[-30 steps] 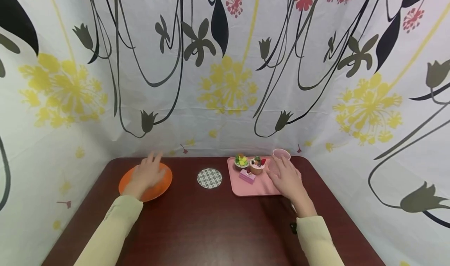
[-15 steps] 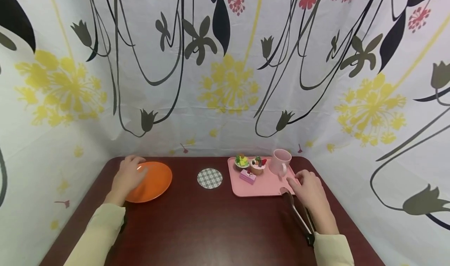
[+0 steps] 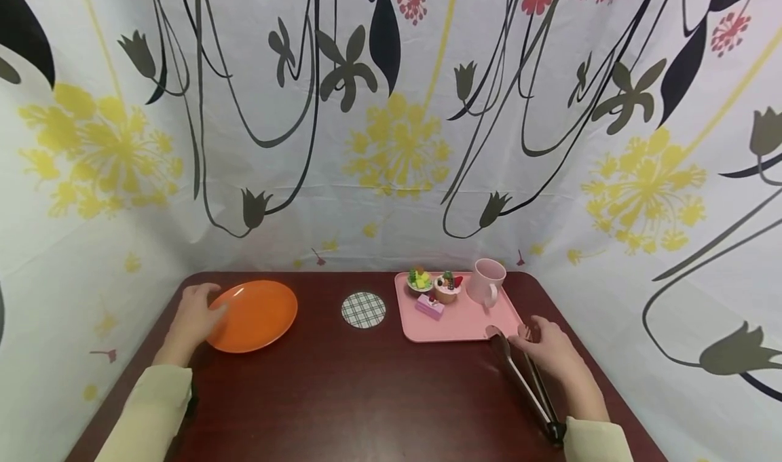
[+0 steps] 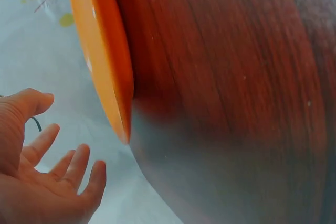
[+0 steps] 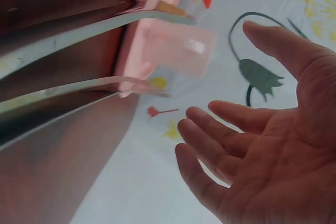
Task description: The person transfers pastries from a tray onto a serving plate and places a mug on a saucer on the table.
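My left hand (image 3: pixel 188 321) is beside the left rim of an orange plate (image 3: pixel 255 316), thumb and fingers spread apart. In the left wrist view that hand (image 4: pixel 50 182) holds nothing, and the plate (image 4: pixel 107 56) appears edge-on. Over on the right, my right hand (image 3: pixel 554 350) hovers near a pair of metal tongs (image 3: pixel 524 382), whose tips lie on the front right corner of a pink tray (image 3: pixel 455 328). The right wrist view has this hand (image 5: pixel 257 145) with relaxed fingers and a bare palm, apart from the tongs' arms (image 5: pixel 79 38).
The tray bears a pink mug (image 3: pixel 485 284), a toy salad cup (image 3: pixel 419 280), a fruit-topped tart (image 3: pixel 447 287) and a pink cake slice (image 3: pixel 430 306). Between plate and tray lies a round checked coaster (image 3: pixel 363 311). A floral curtain (image 3: pixel 391 231) surrounds the dark table (image 3: pixel 366 394).
My left hand has moved left off the plate to its outer rim. The right hand has drawn back from the mug toward me, beside the tongs, which now show more fully.
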Available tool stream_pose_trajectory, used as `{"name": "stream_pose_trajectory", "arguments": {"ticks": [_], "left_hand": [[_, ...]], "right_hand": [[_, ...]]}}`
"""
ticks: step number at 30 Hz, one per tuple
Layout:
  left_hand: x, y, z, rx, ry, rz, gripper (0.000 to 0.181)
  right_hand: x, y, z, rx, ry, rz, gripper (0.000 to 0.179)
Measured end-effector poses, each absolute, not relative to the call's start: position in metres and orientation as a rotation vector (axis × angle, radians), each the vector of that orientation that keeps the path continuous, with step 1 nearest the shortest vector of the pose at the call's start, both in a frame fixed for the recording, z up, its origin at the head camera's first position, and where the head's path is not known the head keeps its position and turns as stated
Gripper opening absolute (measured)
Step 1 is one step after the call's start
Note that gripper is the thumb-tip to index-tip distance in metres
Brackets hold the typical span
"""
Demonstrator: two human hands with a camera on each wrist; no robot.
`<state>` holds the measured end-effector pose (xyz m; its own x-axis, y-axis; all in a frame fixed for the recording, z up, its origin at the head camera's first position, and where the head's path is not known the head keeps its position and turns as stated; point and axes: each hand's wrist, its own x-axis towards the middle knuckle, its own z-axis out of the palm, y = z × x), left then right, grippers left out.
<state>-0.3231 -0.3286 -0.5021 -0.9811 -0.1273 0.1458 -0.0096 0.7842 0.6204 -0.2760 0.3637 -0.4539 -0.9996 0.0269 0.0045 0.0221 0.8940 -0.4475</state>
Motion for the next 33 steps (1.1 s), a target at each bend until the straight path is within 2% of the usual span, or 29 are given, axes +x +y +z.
{"name": "stream_pose_trajectory", "arguments": {"ticks": [5, 11, 17, 19, 26, 33], "left_hand": [[-0.323, -0.335, -0.508, 0.153, -2.816, -1.0, 0.057], [-0.318, -0.343, -0.516, 0.188, -2.926, -0.928, 0.065], [-0.317, -0.35, -0.525, 0.168, -2.998, -0.891, 0.067], [-0.318, -0.35, -0.527, 0.18, -3.008, -0.904, 0.068], [-0.314, -0.351, -0.527, 0.208, -3.046, -0.981, 0.072], [-0.308, -0.354, -0.524, 0.235, -3.062, -0.93, 0.066]], "right_hand": [[-0.272, 0.374, -0.466, -0.102, -3.187, 0.668, 0.108], [-0.264, 0.375, -0.481, -0.111, -3.264, 0.676, 0.108], [-0.255, 0.37, -0.49, -0.186, -3.219, 0.874, 0.069], [-0.254, 0.369, -0.492, -0.206, -3.211, 0.893, 0.063], [-0.254, 0.37, -0.493, -0.19, -3.249, 0.777, 0.09], [-0.257, 0.37, -0.497, -0.215, -3.241, 0.758, 0.084]]}}
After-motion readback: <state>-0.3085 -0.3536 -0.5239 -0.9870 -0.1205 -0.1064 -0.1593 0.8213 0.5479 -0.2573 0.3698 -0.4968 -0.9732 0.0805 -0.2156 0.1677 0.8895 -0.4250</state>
